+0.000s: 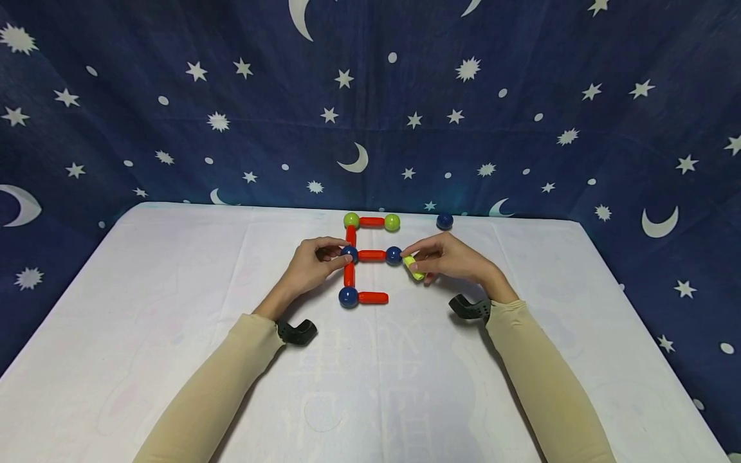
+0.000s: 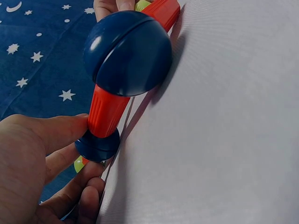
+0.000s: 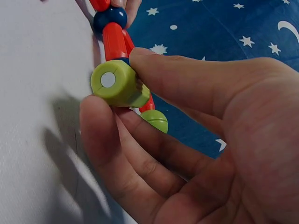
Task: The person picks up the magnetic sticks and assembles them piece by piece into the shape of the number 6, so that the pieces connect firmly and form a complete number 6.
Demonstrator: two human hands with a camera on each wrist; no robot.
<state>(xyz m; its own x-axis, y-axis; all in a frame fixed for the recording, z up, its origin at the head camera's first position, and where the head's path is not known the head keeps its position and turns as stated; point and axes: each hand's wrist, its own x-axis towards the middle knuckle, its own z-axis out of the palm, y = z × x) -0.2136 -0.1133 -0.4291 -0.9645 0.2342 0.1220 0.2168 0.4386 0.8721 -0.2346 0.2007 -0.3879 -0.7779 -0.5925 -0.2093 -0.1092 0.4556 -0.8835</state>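
Observation:
Red magnetic rods and balls lie on the table joined in an E-like shape. My left hand (image 1: pixel 309 265) pinches the blue ball (image 1: pixel 350 254) at the middle of its left side. From there a red rod (image 1: pixel 372 256) reaches right to another blue ball (image 1: pixel 393 256). Beside that ball, my right hand (image 1: pixel 454 258) holds a short yellow-green rod (image 1: pixel 414 269) between thumb and fingers. In the right wrist view a round metal tip shows on the yellow-green rod (image 3: pixel 114 83); whether its far end touches the ball is hidden.
Two green balls (image 1: pixel 392 222) with a red rod between them form the top row. At the bottom, a blue ball (image 1: pixel 348 297) bears a red rod (image 1: pixel 373 298) pointing right. A loose blue ball (image 1: pixel 444 222) sits near the table's back edge, before a starry cloth (image 1: pixel 370 96).

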